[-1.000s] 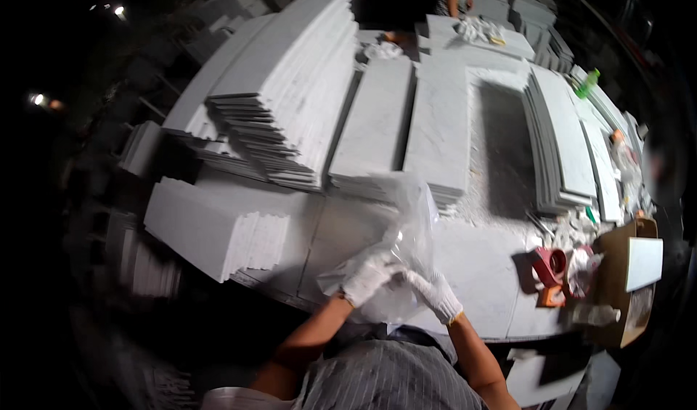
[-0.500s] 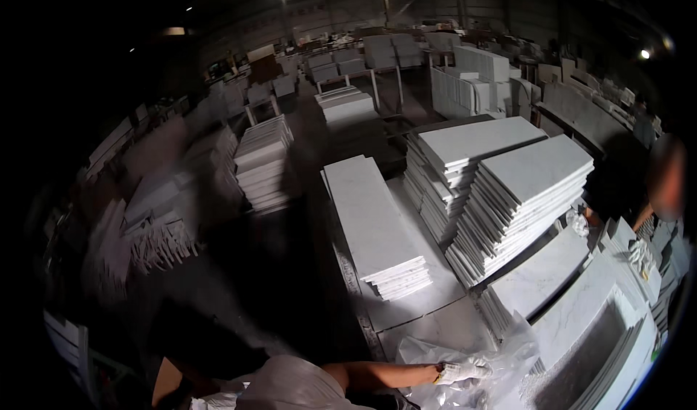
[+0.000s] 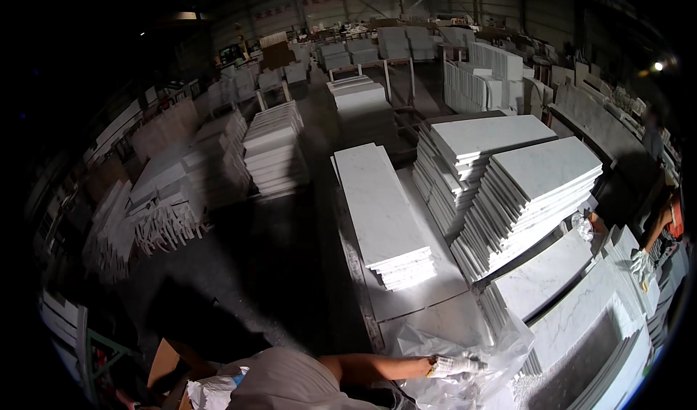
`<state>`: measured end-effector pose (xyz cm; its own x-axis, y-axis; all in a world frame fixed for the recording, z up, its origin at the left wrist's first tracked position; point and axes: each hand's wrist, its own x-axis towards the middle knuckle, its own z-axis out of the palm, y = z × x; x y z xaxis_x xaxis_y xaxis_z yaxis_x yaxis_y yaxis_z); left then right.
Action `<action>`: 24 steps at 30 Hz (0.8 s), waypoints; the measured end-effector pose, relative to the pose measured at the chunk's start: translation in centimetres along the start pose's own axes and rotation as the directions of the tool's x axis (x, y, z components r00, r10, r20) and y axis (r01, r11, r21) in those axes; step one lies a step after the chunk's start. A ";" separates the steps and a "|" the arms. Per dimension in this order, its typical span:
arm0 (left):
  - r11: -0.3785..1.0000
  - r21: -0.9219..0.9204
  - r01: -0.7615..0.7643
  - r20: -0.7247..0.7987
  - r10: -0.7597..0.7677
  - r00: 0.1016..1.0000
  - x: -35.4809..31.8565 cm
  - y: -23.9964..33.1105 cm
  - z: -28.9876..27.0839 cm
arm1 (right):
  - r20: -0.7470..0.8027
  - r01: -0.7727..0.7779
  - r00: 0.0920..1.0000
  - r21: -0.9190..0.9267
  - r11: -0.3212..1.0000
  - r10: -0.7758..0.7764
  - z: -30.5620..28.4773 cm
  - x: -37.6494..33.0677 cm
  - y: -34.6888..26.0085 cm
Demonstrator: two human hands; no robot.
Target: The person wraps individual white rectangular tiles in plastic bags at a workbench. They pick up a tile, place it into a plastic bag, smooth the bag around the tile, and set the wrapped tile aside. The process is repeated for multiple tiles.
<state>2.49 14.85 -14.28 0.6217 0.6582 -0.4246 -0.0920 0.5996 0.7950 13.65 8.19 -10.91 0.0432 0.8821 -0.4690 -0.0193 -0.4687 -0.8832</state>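
My left hand (image 3: pixel 456 366), in a white knit glove, reaches across the lower middle at the end of a bare forearm and grey sleeve (image 3: pixel 287 377). Its fingers are closed on a crumpled clear plastic sheet (image 3: pixel 501 344), which spreads around it over the near end of a pale slab (image 3: pixel 435 326). I do not see my right hand. Just beyond the plastic, a low stack of white marble slabs (image 3: pixel 385 206) lies flat. Right of the plastic, a marble slab (image 3: pixel 541 272) and a long trough-like space (image 3: pixel 581 355) between upright slabs show.
Tall slab stacks (image 3: pixel 537 199) rise beyond the plastic. At the right edge a co-worker's gloved hand (image 3: pixel 642 266) touches more slabs. A cardboard box (image 3: pixel 165 363) with white wrapping (image 3: pixel 210 393) sits at lower left. Further stacks (image 3: pixel 274 152) stand across the dim hall.
The view has shifted slightly, so the far hall sits a little lower and to the right. My left hand stays on the plastic, a bit further left. The co-worker has moved toward the right edge.
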 end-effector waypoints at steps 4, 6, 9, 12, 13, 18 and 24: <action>0.991 0.054 -0.126 0.010 0.125 0.992 2.0 -2.2 -3.1 | 0.001 -0.003 1.000 0.013 1.000 0.003 -0.1 -0.2 0.3; 0.987 0.158 -0.011 0.009 0.010 1.000 -0.9 2.1 -1.4 | -0.025 -0.004 1.000 0.023 1.000 0.004 -0.5 -0.2 0.4; 0.981 0.193 0.003 -0.007 -0.002 1.000 -2.0 2.3 0.4 | -0.015 -0.009 1.000 0.025 1.000 0.009 -0.4 -0.4 0.6; 0.979 0.206 0.000 0.034 -0.008 0.999 -1.2 0.7 1.0 | -0.005 -0.013 1.000 0.032 0.999 0.013 -0.4 -0.7 0.8; 0.977 0.211 -0.007 0.052 -0.004 0.999 -0.9 -0.1 1.4 | -0.005 -0.013 1.000 0.035 0.999 0.014 -0.5 -0.9 0.8; 0.967 0.256 -0.005 0.059 -0.011 0.998 -0.9 -0.2 1.9 | -0.026 -0.013 1.000 0.046 0.999 0.014 -0.8 -1.2 0.9; 0.991 0.132 -0.024 -0.049 0.030 0.998 -0.8 -0.7 1.2 | -0.053 -0.015 0.998 0.080 0.997 0.020 -1.0 -2.0 1.5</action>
<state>3.02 13.34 -14.02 0.5800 0.6975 -0.4208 -0.0033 0.5186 0.8550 14.51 5.72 -11.29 0.0959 0.8690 -0.4854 -0.0999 -0.4768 -0.8733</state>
